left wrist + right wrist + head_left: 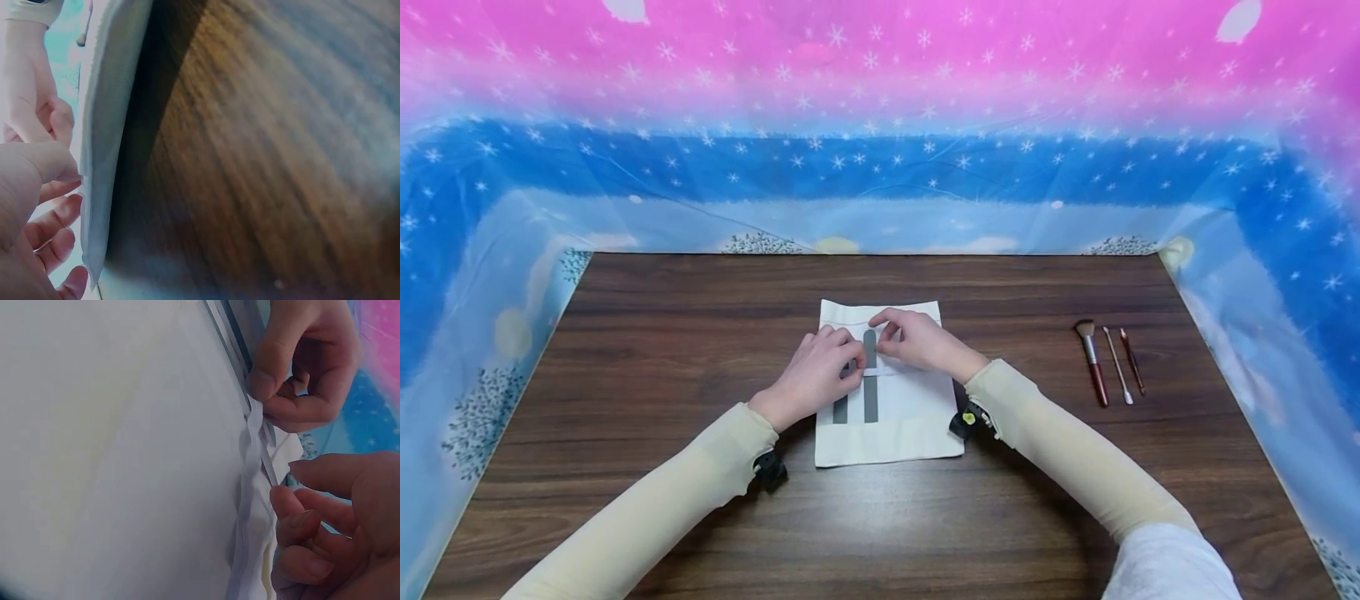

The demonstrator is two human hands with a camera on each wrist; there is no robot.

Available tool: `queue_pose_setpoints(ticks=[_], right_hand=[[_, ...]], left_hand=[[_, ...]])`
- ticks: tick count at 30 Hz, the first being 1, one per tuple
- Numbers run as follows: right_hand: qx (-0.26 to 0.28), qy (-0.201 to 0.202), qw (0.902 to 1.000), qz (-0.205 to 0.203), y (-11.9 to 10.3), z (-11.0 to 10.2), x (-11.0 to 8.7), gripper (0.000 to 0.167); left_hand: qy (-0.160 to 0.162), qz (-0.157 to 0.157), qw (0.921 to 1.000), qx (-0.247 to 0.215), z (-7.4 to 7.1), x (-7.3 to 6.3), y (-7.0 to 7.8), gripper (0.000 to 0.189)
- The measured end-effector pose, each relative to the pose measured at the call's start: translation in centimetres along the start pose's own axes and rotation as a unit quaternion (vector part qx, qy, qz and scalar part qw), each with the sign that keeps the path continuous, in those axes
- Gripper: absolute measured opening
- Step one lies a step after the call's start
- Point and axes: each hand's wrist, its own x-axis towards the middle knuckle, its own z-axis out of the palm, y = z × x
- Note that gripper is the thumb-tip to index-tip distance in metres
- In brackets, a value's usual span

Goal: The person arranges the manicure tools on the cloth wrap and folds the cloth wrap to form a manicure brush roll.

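Note:
A white cloth pouch lies spread flat, a white elastic band running across its middle. Two flat grey strips, possibly nail files, stand upright side by side on it. The right grey strip has a rounded top and passes behind the band; the left grey strip is partly hidden. My left hand pinches the band beside the right strip, thumb against it in the right wrist view. My right hand hovers around that strip's top, index finger and thumb parted, holding nothing.
On the table to the right lie a brush with a red-brown handle, a slim light-coloured tool and a thin dark red tool. A printed cloth backdrop encloses the table's back and sides.

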Motion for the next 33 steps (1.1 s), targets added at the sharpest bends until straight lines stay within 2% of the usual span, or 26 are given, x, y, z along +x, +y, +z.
queue_pose_setpoints(ticks=[5, 10, 18, 24, 33], right_hand=[[0.011, 0.014, 0.9998, -0.005, 0.7, -0.9, -1.3, 0.035], [0.008, 0.027, 0.9996, 0.001, 1.9, -2.3, -3.4, 0.035], [0.003, 0.043, 0.999, 0.007, 4.2, -5.0, -7.2, 0.034], [-0.018, 0.059, 0.9976, 0.032, 6.3, -6.2, -9.9, 0.035], [-0.057, 0.095, 0.9917, 0.066, 9.9, -7.9, -13.1, 0.033]], left_hand=[[0.005, -0.001, 0.9995, 0.032, 0.1, -0.1, 0.3, 0.01], [0.005, 0.005, 0.9992, 0.039, 0.3, 0.1, 1.0, 0.009], [0.005, 0.008, 0.9996, 0.026, 0.7, 0.8, 1.6, 0.007], [-0.011, 0.005, 0.9999, 0.012, 0.9, 1.0, 1.8, 0.006], [-0.027, -0.011, 0.9994, 0.018, 1.0, 1.3, 1.8, 0.011]])
